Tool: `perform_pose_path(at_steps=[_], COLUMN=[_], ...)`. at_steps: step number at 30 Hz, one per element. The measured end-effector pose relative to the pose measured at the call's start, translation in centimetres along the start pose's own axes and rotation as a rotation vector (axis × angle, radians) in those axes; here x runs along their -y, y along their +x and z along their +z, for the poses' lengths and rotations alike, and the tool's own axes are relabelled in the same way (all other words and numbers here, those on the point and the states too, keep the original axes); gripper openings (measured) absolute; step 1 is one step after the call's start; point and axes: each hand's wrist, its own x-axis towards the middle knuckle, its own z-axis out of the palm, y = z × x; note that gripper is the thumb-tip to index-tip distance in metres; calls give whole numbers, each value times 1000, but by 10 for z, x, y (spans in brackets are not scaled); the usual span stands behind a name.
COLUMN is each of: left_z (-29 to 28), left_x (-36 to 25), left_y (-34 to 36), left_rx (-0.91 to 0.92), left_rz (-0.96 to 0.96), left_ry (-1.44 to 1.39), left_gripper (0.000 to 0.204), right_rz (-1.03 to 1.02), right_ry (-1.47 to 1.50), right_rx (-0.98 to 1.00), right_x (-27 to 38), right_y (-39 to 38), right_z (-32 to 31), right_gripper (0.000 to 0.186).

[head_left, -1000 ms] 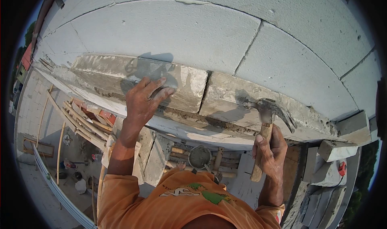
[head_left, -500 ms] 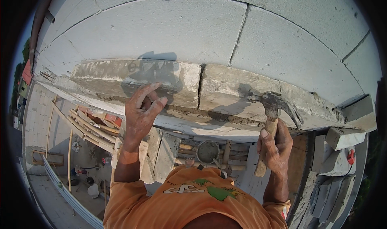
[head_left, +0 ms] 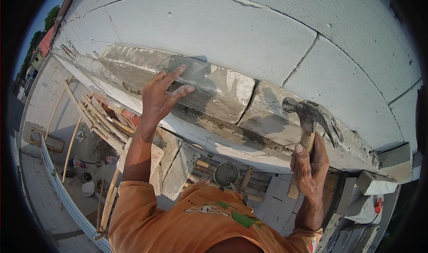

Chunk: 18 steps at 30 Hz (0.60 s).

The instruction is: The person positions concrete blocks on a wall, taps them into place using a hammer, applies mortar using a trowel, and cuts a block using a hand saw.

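A long grey concrete block [head_left: 227, 84] lies along the wall ledge, stained with cement. My left hand [head_left: 159, 95] is at its front upper edge, thumb and fingers spread, holding nothing; whether the fingertips press on the block I cannot tell. My right hand [head_left: 312, 168] is closed round the wooden handle of a claw hammer [head_left: 307, 115]. The hammer's metal head is over a second grey block [head_left: 269, 119], apart from the first by a narrow dark gap. Wet mortar [head_left: 218, 126] shows in a rough strip under the blocks' front edges.
A pale block wall [head_left: 214, 26] rises behind the ledge. Below me are a bucket of mortar [head_left: 226, 174], bamboo poles [head_left: 104, 124] and leaning slabs [head_left: 180, 173]. Stacked blocks [head_left: 363, 208] with a red tape measure [head_left: 378, 205] stand at the right. A lower floor drops away at left.
My left hand has come forward onto the first block's edge, its fingers opening wider. The hammer stays in my right hand, near the second block. The whole view has tilted.
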Motion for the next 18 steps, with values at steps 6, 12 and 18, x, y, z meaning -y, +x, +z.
perform_pose_path(at_steps=[6,12,18], left_z=[5,0,-6], left_x=[4,5,1], left_y=[-3,4,12], left_rx=[-3,16,193], left_rz=[140,232,98], left_ry=[302,417,224], left_gripper=[50,45,49], right_rz=[-194,-169,-61], right_ry=[-253,-448,-527], right_rx=[199,367,406], right_x=[34,51,79], right_y=[61,84,90], right_z=[27,45,55], right_gripper=[53,51,49])
